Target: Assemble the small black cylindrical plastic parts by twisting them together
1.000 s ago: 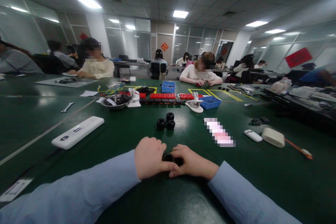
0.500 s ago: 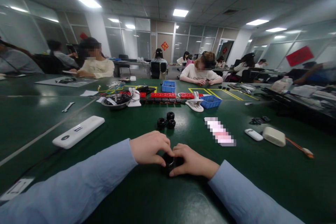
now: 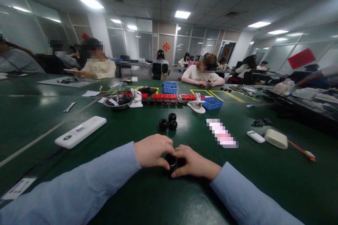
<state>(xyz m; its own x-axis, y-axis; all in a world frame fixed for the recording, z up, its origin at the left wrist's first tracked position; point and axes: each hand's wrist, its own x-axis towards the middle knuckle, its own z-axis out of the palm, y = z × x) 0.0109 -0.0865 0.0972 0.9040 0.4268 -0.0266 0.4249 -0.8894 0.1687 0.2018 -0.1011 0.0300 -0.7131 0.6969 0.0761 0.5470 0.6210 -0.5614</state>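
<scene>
Close in front of me, a small black toy wheel (image 3: pixel 172 161) sits low at the green table top, partly covered by my fingers. My left hand (image 3: pixel 155 151) curves over it from the left, with thumb and fingertips against its side and top. From the right my right hand (image 3: pixel 194 161) grips it between thumb and fingers. Three more black wheels, including a left one (image 3: pixel 163 124), a back one (image 3: pixel 172 116) and a right one (image 3: pixel 173 125), stand grouped just beyond my hands.
A white power strip (image 3: pixel 81 132) and a wrench (image 3: pixel 70 107) lie left. Farther back are a metal bowl (image 3: pixel 116 104), a white clamp (image 3: pixel 196 104) and a blue basket (image 3: pixel 213 103). To the right are a blurred pink-white item (image 3: pixel 221 133) and a cream case (image 3: pixel 276 138). People sit across the table.
Both hands keep their hold on the wheel, with barely any motion. The whole view has shifted slightly.
</scene>
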